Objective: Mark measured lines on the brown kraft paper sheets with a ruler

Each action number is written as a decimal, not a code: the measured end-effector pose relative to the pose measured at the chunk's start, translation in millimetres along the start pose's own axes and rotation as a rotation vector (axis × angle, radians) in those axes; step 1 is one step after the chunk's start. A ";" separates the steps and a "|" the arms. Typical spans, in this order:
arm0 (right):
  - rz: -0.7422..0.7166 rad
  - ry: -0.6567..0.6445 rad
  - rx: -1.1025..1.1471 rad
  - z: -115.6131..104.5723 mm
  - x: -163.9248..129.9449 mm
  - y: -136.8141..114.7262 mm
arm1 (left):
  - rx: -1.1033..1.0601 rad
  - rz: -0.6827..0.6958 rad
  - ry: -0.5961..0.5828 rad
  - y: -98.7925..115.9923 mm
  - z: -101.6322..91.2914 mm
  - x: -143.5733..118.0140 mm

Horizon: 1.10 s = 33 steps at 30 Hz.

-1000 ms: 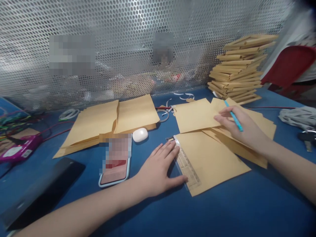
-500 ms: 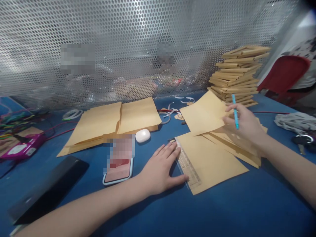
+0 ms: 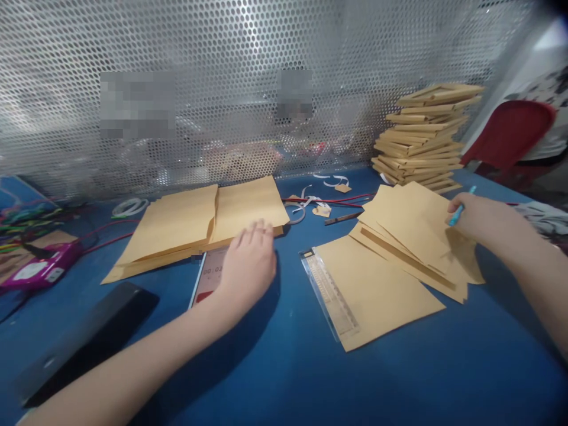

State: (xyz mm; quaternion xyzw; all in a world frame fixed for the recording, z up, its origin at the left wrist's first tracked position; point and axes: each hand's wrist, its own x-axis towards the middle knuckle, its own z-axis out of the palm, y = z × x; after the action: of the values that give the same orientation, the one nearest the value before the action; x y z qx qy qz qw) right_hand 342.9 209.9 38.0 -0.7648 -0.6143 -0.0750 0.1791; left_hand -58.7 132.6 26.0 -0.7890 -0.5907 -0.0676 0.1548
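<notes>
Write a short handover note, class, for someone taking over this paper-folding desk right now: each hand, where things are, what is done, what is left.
Left hand: open, empty, over the phone, by the left sheets.
Right hand: grip shut on the pen, resting on the loose sheets.
Ruler: lies along the left edge of the front sheet, no hand on it.
Done: a tall stack of folded pieces stands at the back right.
Left: the flat sheets on both sides appear unfolded.

both forearms bare, no sleeves in view; left hand (image 3: 248, 263), right hand (image 3: 477, 216) ungloved, ringless.
</notes>
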 end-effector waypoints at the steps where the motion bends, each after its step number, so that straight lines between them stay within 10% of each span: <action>1: 0.000 0.001 -0.016 -1.8 -2.4 -1.5 | 0.020 -0.048 -0.005 -5.1 0.5 1.9; 14: -0.350 -0.099 0.410 -17.0 -53.4 -77.4 | -0.177 0.039 -0.061 -4.2 -5.9 2.0; 19: -0.415 -0.403 1.006 -15.7 -112.7 -111.0 | -0.409 0.299 -0.021 24.2 -14.5 -19.4; 26: -0.515 -0.709 1.173 -9.9 -169.6 -123.0 | -0.594 0.695 0.175 52.8 -23.6 -50.6; 33: -0.337 -0.397 1.116 -16.0 -110.8 -109.8 | -0.538 0.489 0.089 46.9 -10.7 -45.3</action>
State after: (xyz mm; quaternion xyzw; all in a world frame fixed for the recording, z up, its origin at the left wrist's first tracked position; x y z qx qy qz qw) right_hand 212.5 122.8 35.7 -0.4475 -0.6950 0.3742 0.4203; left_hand -26.5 75.9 15.3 -0.9156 -0.3384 -0.2160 -0.0210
